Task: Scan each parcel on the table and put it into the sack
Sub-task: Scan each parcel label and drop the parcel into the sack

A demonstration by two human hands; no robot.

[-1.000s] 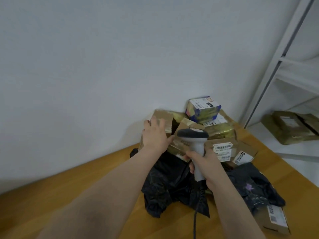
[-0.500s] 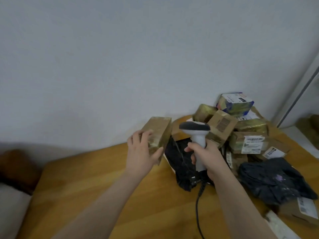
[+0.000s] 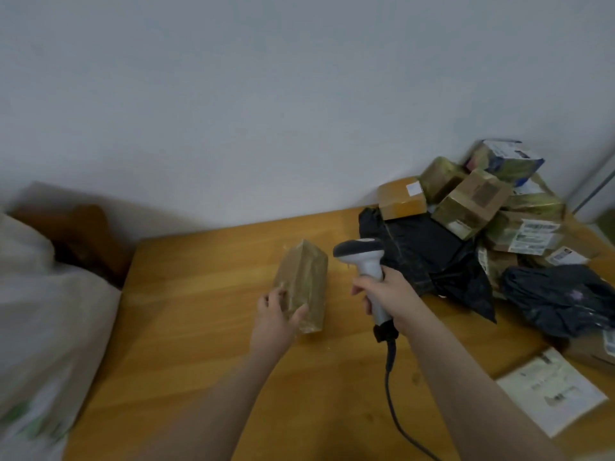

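parcel (image 3: pixel 309 271): a tan box wrapped in tape, standing on end with a slight tilt over the middle of the table; blur hides whether its lower end touches the wood.
left hand (image 3: pixel 274 316): grips the parcel's lower part, thumb across the near face, fingers round the left side.
right hand (image 3: pixel 387 294): closed round the scanner's handle.
scanner (image 3: pixel 359 249): grey with a dark head, turned left toward the parcel and just beside it, apart from it.
cable (image 3: pixel 387 377): black, running from the handle's base to the bottom edge of the view.
sack (image 3: pixel 50 327): white with green print, against the table's left edge, blurred.
pile (image 3: pixel 472 201): taped brown boxes, some with white barcode labels, heaped in the far right corner over black bags (image 3: pixel 422 254).
paper sheet (image 3: pixel 552 390): white, printed, flat near the right front.
table (image 3: pixel 199 344): honey-coloured wood with visible grain.
wall (image 3: pixel 266 94): plain, pale grey, directly behind the table.
metal upright (image 3: pixel 595 191): light-coloured, at the right edge.
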